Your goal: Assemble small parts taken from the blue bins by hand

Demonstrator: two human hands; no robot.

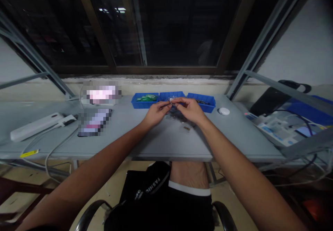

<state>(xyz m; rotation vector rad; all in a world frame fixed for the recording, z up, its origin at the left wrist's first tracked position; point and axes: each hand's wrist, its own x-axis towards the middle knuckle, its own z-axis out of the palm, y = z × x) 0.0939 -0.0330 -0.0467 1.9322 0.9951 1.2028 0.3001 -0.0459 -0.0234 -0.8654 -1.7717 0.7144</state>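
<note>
My left hand [155, 114] and right hand [191, 110] meet fingertip to fingertip, in front of middle blue bin [177, 94]. Tiny whitish item [171, 102] between fingertips — too small to name; cannot tell whether one or both hands clamp it. Dark, see-through plastic [178, 116] on gray table [156, 144] below, small brass-coloured piece [186, 128] near right wrist. Work looks midway: item in my fingers, green parts [147, 98] left in left bin [134, 102], dark slender parts [203, 102] in right bin [210, 108] — count done, cannot tell.
</note>
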